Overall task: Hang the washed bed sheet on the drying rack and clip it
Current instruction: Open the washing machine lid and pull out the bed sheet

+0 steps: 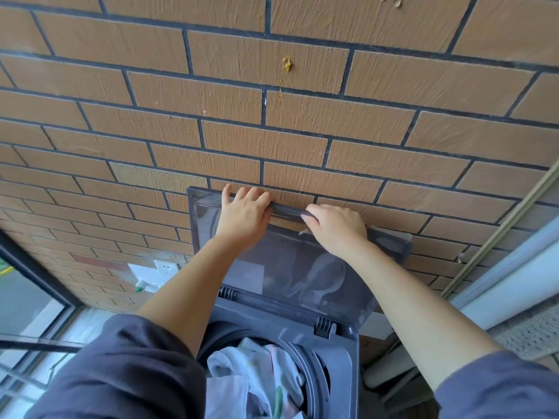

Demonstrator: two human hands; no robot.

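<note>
A grey top-loading washing machine (341,355) stands below me against the brick wall. Its smoked see-through lid (290,267) is raised upright. My left hand (245,214) grips the lid's top edge near the left corner. My right hand (335,226) holds the same edge further right, fingers curled over it. Inside the drum lies the washed bed sheet (257,376), a pale crumpled bundle with faint coloured print. No drying rack or clips are in view.
The brick wall (272,116) fills the view straight ahead. A white wall socket (165,269) with a plug sits left of the machine. Windows with dark frames (33,267) run along the left. A pale door frame (514,261) and patterned mat (532,331) are at the right.
</note>
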